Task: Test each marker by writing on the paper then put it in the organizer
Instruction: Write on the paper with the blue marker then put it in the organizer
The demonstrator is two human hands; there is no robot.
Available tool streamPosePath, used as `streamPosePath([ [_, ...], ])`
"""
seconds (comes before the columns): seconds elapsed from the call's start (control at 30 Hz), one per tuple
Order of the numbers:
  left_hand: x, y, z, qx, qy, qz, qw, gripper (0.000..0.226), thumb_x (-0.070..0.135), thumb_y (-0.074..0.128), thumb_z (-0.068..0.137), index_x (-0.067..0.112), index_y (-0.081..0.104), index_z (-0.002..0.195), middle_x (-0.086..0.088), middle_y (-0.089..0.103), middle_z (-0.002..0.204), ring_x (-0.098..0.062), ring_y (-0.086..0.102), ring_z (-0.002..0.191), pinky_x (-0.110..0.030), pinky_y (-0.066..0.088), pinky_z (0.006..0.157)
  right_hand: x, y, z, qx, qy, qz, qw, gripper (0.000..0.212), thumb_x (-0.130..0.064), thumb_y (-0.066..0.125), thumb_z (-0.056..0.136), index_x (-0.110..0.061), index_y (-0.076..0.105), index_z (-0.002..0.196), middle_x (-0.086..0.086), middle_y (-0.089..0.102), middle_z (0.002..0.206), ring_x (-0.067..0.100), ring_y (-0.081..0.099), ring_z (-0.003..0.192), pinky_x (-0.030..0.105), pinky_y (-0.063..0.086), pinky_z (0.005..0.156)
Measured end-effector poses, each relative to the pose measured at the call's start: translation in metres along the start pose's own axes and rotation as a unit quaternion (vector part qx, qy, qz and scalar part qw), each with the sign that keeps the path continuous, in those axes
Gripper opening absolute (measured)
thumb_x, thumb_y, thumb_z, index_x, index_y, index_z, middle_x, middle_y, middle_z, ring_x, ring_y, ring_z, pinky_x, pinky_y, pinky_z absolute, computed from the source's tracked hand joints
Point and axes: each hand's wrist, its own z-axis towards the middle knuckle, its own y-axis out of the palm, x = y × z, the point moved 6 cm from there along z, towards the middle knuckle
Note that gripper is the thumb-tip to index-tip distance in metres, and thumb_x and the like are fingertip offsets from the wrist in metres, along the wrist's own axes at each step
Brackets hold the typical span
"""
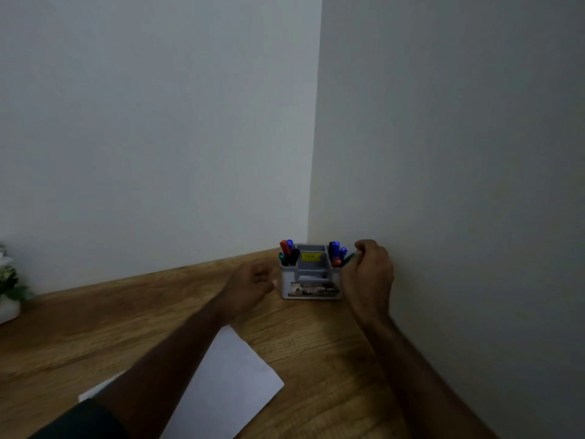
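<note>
Pinching a green marker between curled fingers, my right hand sits at the right side of the organizer, with the marker's lower end dipping among the markers in the right compartment, blue, black and red ones standing upright there. My left hand hovers just left of the organizer with its fingers loosely curled and nothing in it; whether it touches the organizer's wall I cannot tell. More markers, red, blue, green and black, fill the left compartment, and a yellow label shows in the middle one. The organizer stands at the far corner of the desk, close to where the two walls meet. Nearer to me, the sheet of paper lies toward the front edge, tilted, and my left forearm crosses over part of it, hiding any writing. A small white pot of pale flowers sits at the far left edge. Wood grain runs across the desk, and the room is dim, the walls plain and grey.
</note>
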Motion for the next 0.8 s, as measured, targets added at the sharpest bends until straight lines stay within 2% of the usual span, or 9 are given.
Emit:
streamPosePath([
  [0.1, -0.005, 0.01, -0.002, -0.013, -0.021, -0.012, 1.0, 0.058, 0.015, 0.062, 0.091, 0.012, 0.04, 0.144, -0.007, 0.047, 0.144, -0.019, 0.05, 0.127, -0.04, 0.047, 0.103, 0.01, -0.008, -0.014, -0.006, 0.016, 0.022, 1.0, 0.031, 0.001, 0.048, 0.094, -0.003, 0.057, 0.123, 0.013, 0.06, 0.115, 0.016, 0.051, 0.098, 0.016, 0.031, 0.077],
  [0.2, -0.002, 0.018, -0.003, -0.022, 0.001, -0.033, 0.999, 0.048, 0.013, 0.062, 0.09, 0.017, 0.049, 0.136, -0.001, 0.054, 0.137, -0.011, 0.054, 0.121, -0.034, 0.049, 0.1, 0.032, 0.007, -0.019, -0.121, 0.119, -0.001, 0.986, 0.037, -0.006, 0.048, 0.098, -0.004, 0.054, 0.134, 0.015, 0.061, 0.13, 0.026, 0.056, 0.118, 0.028, 0.041, 0.092],
  [0.3, 0.006, 0.024, -0.005, -0.034, 0.026, -0.054, 0.998, 0.039, 0.006, 0.061, 0.09, 0.027, 0.056, 0.122, 0.011, 0.062, 0.121, -0.005, 0.058, 0.114, -0.021, 0.05, 0.093, 0.043, 0.032, -0.02, -0.201, 0.13, 0.012, 0.971, 0.024, -0.015, 0.054, 0.097, -0.009, 0.068, 0.116, 0.011, 0.07, 0.113, 0.026, 0.064, 0.107, 0.028, 0.045, 0.082],
  [0.4, 0.004, 0.024, -0.002, -0.028, 0.023, -0.061, 0.997, 0.046, 0.007, 0.064, 0.088, 0.022, 0.053, 0.131, 0.013, 0.063, 0.122, 0.002, 0.059, 0.111, -0.01, 0.05, 0.081, 0.044, 0.045, -0.011, -0.209, 0.135, 0.042, 0.968, 0.023, -0.012, 0.053, 0.096, -0.008, 0.071, 0.11, 0.009, 0.071, 0.106, 0.017, 0.059, 0.091, 0.028, 0.046, 0.079],
  [0.5, 0.002, 0.023, 0.004, -0.018, 0.021, -0.051, 0.998, 0.049, 0.007, 0.064, 0.089, 0.018, 0.05, 0.135, 0.012, 0.059, 0.124, 0.008, 0.057, 0.103, -0.002, 0.046, 0.072, 0.044, 0.054, 0.001, -0.219, 0.144, 0.065, 0.963, 0.024, -0.014, 0.054, 0.097, -0.009, 0.071, 0.112, 0.009, 0.072, 0.11, 0.02, 0.062, 0.094, 0.033, 0.051, 0.083],
  [0.57, 0.004, 0.022, 0.007, -0.021, 0.019, -0.038, 0.999, 0.05, 0.008, 0.064, 0.089, 0.015, 0.049, 0.137, 0.009, 0.058, 0.129, 0.001, 0.057, 0.11, -0.006, 0.048, 0.08, 0.045, 0.062, 0.008, -0.227, 0.148, 0.069, 0.96, 0.023, -0.016, 0.055, 0.098, -0.009, 0.071, 0.112, 0.009, 0.072, 0.111, 0.018, 0.062, 0.092, 0.031, 0.051, 0.082],
  [0.67, 0.001, 0.021, 0.013, -0.025, 0.016, -0.032, 0.999, 0.051, 0.011, 0.065, 0.088, 0.014, 0.05, 0.137, 0.003, 0.061, 0.132, -0.004, 0.057, 0.117, -0.023, 0.048, 0.099, 0.045, 0.069, 0.013, -0.236, 0.153, 0.069, 0.957, 0.022, -0.016, 0.054, 0.098, -0.009, 0.071, 0.11, 0.007, 0.071, 0.105, 0.015, 0.059, 0.086, 0.025, 0.048, 0.074],
  [0.73, 0.0, 0.021, 0.016, -0.025, 0.023, -0.021, 0.999, 0.049, 0.012, 0.065, 0.088, 0.015, 0.052, 0.135, 0.004, 0.062, 0.13, 0.0, 0.058, 0.113, -0.014, 0.049, 0.091, 0.044, 0.071, 0.015, -0.241, 0.154, 0.065, 0.956, 0.022, -0.016, 0.055, 0.097, -0.009, 0.072, 0.11, 0.008, 0.071, 0.104, 0.019, 0.062, 0.09, 0.027, 0.05, 0.076],
  [0.8, 0.0, 0.022, 0.018, -0.025, 0.027, -0.011, 0.999, 0.047, 0.013, 0.065, 0.088, 0.016, 0.054, 0.134, 0.005, 0.063, 0.128, 0.001, 0.058, 0.112, -0.01, 0.049, 0.087, 0.044, 0.071, 0.016, -0.246, 0.156, 0.063, 0.955, 0.023, -0.013, 0.056, 0.095, -0.008, 0.072, 0.11, 0.011, 0.072, 0.109, 0.025, 0.065, 0.099, 0.036, 0.054, 0.086],
])
